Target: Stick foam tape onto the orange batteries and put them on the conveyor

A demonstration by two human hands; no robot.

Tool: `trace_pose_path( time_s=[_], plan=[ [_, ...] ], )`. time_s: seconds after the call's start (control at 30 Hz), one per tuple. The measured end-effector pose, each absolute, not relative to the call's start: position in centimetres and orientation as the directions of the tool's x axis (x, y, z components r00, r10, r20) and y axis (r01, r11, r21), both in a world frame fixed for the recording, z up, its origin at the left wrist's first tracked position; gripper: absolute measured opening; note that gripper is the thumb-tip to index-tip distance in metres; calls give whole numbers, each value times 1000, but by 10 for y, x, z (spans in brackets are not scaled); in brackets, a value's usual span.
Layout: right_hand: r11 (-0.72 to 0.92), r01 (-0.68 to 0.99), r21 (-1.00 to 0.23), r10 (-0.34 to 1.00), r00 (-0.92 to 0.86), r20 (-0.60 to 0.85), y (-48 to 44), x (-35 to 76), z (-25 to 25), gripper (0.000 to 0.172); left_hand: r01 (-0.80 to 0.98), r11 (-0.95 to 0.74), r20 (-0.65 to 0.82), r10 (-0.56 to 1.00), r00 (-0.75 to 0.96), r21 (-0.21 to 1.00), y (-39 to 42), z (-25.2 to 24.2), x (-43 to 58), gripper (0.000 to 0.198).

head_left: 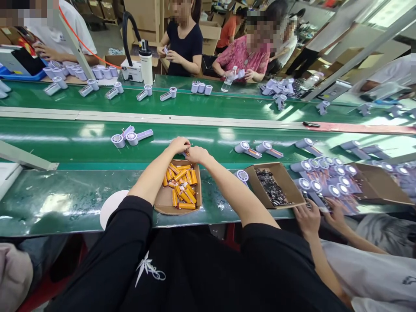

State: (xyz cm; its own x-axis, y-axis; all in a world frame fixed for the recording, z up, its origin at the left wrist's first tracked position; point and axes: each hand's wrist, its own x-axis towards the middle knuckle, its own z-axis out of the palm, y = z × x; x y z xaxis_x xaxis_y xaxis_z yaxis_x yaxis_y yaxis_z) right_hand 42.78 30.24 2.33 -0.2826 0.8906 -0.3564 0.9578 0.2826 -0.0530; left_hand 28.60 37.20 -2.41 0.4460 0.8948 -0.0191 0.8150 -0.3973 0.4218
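Note:
Just past the far edge of a small cardboard box (178, 211), my left hand (179, 145) and my right hand (197, 154) meet, fingers pinched together. Between them is something small, mostly covered by the fingers; I cannot make out what it is. Inside the box lie many orange cylindrical battery cells (182, 187), jumbled together. Two lilac fan-like housings (131, 138) with round heads and handles rest on the green belt to the left of my hands. Another pair of housings (265, 147) lies to the right, with orange showing in their handles.
A cardboard box (289, 186) of small dark parts stands at right, beside a co-worker's hands (308, 216) and many clustered housings (338, 173). A round white disc (112, 208) sits by my left forearm. Across the belt, a pale divider rail (195, 120) runs before seated people.

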Motion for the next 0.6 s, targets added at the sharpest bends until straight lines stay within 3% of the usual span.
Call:
trace_pose_path(
  time_s=[0.4,0.6],
  plan=[
    [233,965,-120,907,-261,-332,306,447,7,51,821,-344,-54,910,412,455,370,-30,311,35],
    [284,949,-138,910,-312,-273,304,468,3,37,798,-350,-21,911,413,490,373,-8,281,39]
  ],
)
